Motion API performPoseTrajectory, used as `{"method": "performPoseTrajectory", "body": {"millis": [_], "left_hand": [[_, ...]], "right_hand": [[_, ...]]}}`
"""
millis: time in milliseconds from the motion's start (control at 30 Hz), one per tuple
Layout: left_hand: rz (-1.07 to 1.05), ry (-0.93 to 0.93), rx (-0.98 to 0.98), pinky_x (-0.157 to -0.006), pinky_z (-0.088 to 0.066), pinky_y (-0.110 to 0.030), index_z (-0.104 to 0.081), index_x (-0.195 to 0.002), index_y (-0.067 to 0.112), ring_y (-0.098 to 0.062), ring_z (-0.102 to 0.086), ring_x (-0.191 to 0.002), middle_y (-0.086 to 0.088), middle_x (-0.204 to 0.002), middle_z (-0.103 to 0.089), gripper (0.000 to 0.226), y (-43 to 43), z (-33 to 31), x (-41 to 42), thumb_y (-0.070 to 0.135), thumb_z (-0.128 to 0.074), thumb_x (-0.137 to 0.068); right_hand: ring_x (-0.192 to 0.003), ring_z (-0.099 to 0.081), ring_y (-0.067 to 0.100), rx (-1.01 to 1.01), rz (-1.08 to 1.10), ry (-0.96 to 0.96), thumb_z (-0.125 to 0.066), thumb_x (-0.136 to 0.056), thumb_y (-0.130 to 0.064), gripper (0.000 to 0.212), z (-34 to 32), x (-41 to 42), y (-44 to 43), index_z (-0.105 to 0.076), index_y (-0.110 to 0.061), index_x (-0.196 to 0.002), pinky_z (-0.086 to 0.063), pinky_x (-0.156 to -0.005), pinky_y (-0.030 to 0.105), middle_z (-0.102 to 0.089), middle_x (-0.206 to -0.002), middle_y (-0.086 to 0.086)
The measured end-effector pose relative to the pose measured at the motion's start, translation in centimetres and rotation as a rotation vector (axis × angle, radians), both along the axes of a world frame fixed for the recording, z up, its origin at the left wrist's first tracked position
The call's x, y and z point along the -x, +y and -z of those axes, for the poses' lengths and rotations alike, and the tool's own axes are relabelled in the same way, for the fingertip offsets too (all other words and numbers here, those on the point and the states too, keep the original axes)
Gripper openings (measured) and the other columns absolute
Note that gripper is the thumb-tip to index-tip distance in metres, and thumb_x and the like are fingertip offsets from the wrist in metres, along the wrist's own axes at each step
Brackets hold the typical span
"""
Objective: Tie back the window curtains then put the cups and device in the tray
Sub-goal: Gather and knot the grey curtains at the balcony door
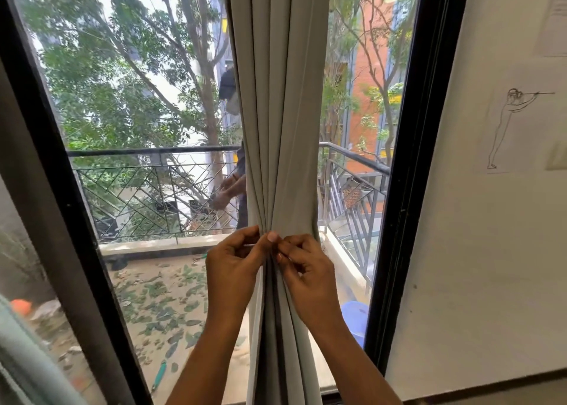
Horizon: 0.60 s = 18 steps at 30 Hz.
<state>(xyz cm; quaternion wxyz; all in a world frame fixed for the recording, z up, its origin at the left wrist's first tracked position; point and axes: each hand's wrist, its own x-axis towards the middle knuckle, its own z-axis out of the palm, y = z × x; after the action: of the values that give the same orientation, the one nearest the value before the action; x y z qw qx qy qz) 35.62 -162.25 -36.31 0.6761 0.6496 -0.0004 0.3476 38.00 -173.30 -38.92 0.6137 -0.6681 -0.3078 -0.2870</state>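
The grey curtain (280,128) hangs bunched into a narrow column at the middle of the window (147,128), cinched at the waist where both hands meet. Left hand (234,265) and right hand (306,269) pinch something thin against the folds, likely a tie, so the tie-back looks underway, not finished. Cups, device and tray aren't in view; that part remains.

We see our two bare forearms entering from the lower frame, no sleeves, left hand (234,266) and right hand (306,269) ungloved, short trimmed nails, no rings or wristwear visible.
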Motion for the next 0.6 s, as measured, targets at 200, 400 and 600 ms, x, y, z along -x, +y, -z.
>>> {"method": "performPoseTrajectory", "body": {"millis": [200, 400, 600], "left_hand": [[-0.157, -0.009, -0.223, -0.065, -0.052, -0.025, -0.073, -0.082, 0.025, -0.007, -0.066, -0.064, 0.004, -0.073, -0.072, 0.01, 0.6, -0.9, -0.5, 0.016, -0.077, -0.079], [-0.309, -0.06, -0.291, -0.066, -0.05, -0.016, -0.064, -0.083, 0.034, -0.002, -0.065, -0.071, 0.011, -0.077, -0.07, 0.029, -0.7, -0.1, -0.3, 0.008, -0.074, -0.078], [-0.363, -0.034, -0.239, -0.063, -0.045, -0.006, -0.063, -0.093, 0.033, 0.002, -0.064, -0.076, 0.014, -0.084, -0.068, 0.036, -2.5, 0.4, -0.5, 0.001, -0.071, -0.077]], "right_hand": [[-0.089, -0.063, 0.004, 0.12, 0.005, 0.032, -0.057, -0.083, -0.002, 0.041, 2.1, -2.0, -2.4, -0.07, -0.033, -0.107, -0.051, -0.075, 0.021, -0.063, -0.092, -0.009], [-0.117, -0.051, 0.017, -0.06, 0.366, 0.2, -0.062, -0.087, -0.004, 0.046, -0.9, -8.1, -4.6, -0.053, -0.024, -0.127, -0.043, -0.099, 0.033, -0.056, -0.121, -0.006], [-0.099, -0.056, 0.01, 0.245, 0.005, 0.361, -0.07, -0.083, -0.016, 0.049, -4.0, -12.5, -4.5, -0.051, -0.018, -0.128, -0.048, -0.094, 0.036, -0.06, -0.108, -0.006]]}}
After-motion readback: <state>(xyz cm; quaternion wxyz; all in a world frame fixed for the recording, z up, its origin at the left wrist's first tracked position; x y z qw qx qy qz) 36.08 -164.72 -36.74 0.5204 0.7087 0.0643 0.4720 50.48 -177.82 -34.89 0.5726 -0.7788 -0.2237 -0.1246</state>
